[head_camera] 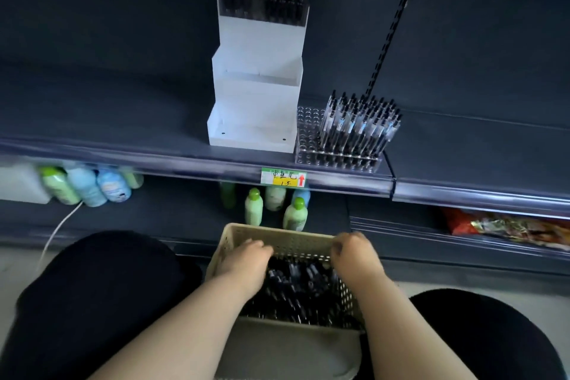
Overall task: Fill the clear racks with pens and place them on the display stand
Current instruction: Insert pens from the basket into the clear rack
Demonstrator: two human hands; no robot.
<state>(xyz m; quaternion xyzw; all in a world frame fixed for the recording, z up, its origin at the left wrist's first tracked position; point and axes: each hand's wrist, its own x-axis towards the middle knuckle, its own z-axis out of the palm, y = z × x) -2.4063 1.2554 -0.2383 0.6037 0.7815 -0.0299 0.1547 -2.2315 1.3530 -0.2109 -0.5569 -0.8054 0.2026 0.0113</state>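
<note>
A beige perforated basket (pixel 279 233) sits on my lap, holding several loose black pens (pixel 296 282). My left hand (pixel 243 259) reaches down into the pens with its fingertips hidden among them. My right hand (pixel 354 253) hovers at the basket's far right side with its fingers curled; what they hold is hidden. On the shelf stands a white stepped display stand (pixel 256 92), whose top tier carries a clear rack of pens (pixel 262 6). Right of the stand is another clear rack (pixel 308 133), with several upright pens (pixel 361 123) on its right side and empty holes on its left.
The dark shelf (pixel 123 120) has a price tag (pixel 283 177) on its front edge. Green and blue bottles (pixel 89 187) and more green-capped bottles (pixel 294 214) stand on the lower shelf. Snack packets (pixel 505 225) lie at the lower right. A white cable (pixel 58 231) hangs at the left.
</note>
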